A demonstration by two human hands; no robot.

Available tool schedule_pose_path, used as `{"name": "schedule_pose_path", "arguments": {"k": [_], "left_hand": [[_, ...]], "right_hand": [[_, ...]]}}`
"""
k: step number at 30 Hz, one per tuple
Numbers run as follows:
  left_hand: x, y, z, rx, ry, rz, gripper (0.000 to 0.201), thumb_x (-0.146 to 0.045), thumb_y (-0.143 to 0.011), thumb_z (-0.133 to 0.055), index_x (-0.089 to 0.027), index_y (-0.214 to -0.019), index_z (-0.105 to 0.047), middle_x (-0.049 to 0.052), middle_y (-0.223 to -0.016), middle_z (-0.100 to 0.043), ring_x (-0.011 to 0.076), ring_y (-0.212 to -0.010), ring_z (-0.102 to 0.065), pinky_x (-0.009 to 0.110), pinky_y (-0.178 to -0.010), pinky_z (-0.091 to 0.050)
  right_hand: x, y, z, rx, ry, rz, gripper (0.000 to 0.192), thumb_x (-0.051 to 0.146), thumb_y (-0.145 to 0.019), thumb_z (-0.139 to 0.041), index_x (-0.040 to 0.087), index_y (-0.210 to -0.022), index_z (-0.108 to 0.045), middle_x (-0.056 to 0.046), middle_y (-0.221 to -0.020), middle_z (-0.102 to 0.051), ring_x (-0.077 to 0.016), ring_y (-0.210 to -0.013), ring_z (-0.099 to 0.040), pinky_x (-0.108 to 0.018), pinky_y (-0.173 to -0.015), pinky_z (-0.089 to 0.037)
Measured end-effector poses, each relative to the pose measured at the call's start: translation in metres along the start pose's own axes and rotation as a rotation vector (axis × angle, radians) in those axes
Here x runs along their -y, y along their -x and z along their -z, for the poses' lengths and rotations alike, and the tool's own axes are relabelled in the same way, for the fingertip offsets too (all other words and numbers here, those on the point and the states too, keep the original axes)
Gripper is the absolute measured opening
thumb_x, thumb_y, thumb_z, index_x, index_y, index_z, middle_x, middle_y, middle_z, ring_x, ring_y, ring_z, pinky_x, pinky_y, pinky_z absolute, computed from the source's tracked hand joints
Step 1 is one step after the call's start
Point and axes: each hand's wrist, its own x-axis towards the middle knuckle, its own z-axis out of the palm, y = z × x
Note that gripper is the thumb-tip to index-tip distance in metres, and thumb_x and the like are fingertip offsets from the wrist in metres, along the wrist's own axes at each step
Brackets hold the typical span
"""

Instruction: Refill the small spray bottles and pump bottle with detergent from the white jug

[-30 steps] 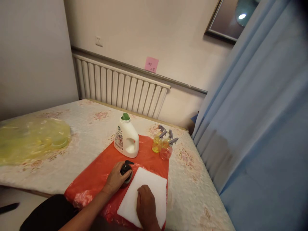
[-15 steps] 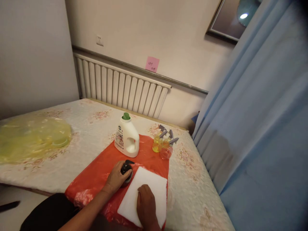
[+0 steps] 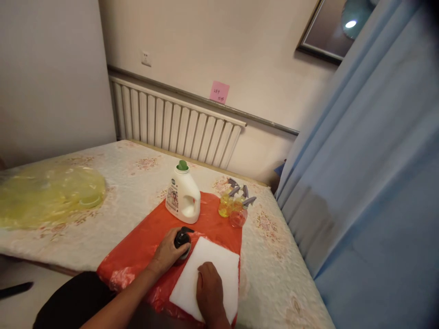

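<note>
My left hand (image 3: 168,250) is wrapped round a dark pump bottle (image 3: 182,238) standing on a red plastic sheet (image 3: 144,237). The bottle's black nozzle points right. On a white foam sheet (image 3: 221,253) rests my right hand (image 3: 210,289), its fingers curled under; whatever may be inside them is hidden. Behind the pump bottle stands a white detergent jug (image 3: 183,196) with a green top and a handle hole. Several small spray bottles (image 3: 237,214), yellow and pink with grey triggers, are grouped to the right of the jug.
Everything lies on a flowered bed cover (image 3: 137,171). A yellow plastic bag (image 3: 51,196) spreads over its left side. At the back are a white radiator (image 3: 174,123) and a pink note (image 3: 219,92) on the wall. A blue curtain (image 3: 370,183) hangs along the right.
The whole view has shifted slightly, so things appear a little further right. Both hands keep the same places on the pump bottle and the foam sheet.
</note>
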Motion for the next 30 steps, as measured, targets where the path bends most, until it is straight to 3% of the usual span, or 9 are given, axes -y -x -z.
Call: {"name": "schedule_pose_path", "arguments": {"k": [6,11,15,20,25,30], "left_hand": [[-0.002,0.001,0.001,0.018,0.002,0.004,0.037,-0.033,-0.075,-0.070,-0.021,-0.109,-0.064,0.005,-0.103,-0.068,0.0258,-0.099,-0.065,0.041,-0.092,-0.052],[-0.003,0.002,0.003,0.016,0.017,-0.009,0.038,-0.028,-0.071,-0.072,-0.020,-0.106,-0.064,0.006,-0.104,-0.068,0.0257,-0.100,-0.065,0.041,-0.093,-0.051],[-0.002,0.003,0.003,0.006,0.023,-0.009,0.043,-0.027,-0.068,-0.075,-0.019,-0.108,-0.062,0.006,-0.106,-0.068,0.0261,-0.102,-0.065,0.042,-0.094,-0.051],[0.000,0.004,0.002,0.004,0.021,-0.026,0.043,-0.026,-0.067,-0.074,-0.019,-0.107,-0.061,0.005,-0.102,-0.067,0.0256,-0.098,-0.065,0.041,-0.090,-0.052],[0.003,0.004,-0.001,0.000,0.015,-0.050,0.038,-0.023,-0.070,-0.069,-0.019,-0.107,-0.060,0.005,-0.101,-0.067,0.0254,-0.097,-0.065,0.040,-0.089,-0.052],[0.008,0.003,-0.004,-0.020,0.012,-0.065,0.038,-0.021,-0.069,-0.067,-0.019,-0.106,-0.059,0.006,-0.103,-0.067,0.0257,-0.100,-0.064,0.040,-0.091,-0.051]], "right_hand": [[0.000,-0.001,0.001,-0.028,-0.079,-0.033,0.024,0.003,-0.083,-0.045,0.023,-0.085,-0.059,-0.004,-0.082,-0.064,-0.0218,-0.076,-0.062,-0.032,-0.069,-0.051],[-0.003,-0.010,0.007,0.016,-0.259,-0.246,0.023,0.008,-0.080,-0.051,0.020,-0.088,-0.068,-0.005,-0.082,-0.071,-0.0212,-0.070,-0.066,-0.030,-0.064,-0.052],[0.002,-0.038,0.016,-0.002,-0.406,-0.355,0.017,0.018,-0.082,-0.057,0.020,-0.087,-0.073,-0.004,-0.075,-0.073,-0.0201,-0.064,-0.065,-0.030,-0.062,-0.053],[0.023,-0.084,0.016,0.015,-0.593,-0.360,0.025,0.023,-0.077,-0.067,0.019,-0.100,-0.075,-0.004,-0.085,-0.075,-0.0186,-0.069,-0.065,-0.028,-0.065,-0.055],[0.038,-0.114,-0.002,0.115,-0.691,-0.335,0.040,0.017,-0.074,-0.066,0.019,-0.113,-0.074,-0.006,-0.103,-0.076,-0.0231,-0.094,-0.069,-0.036,-0.089,-0.056],[0.040,-0.125,-0.012,0.144,-0.720,-0.294,0.034,0.016,-0.074,-0.064,0.018,-0.106,-0.077,-0.006,-0.103,-0.076,-0.0236,-0.100,-0.070,-0.038,-0.095,-0.054]]}}
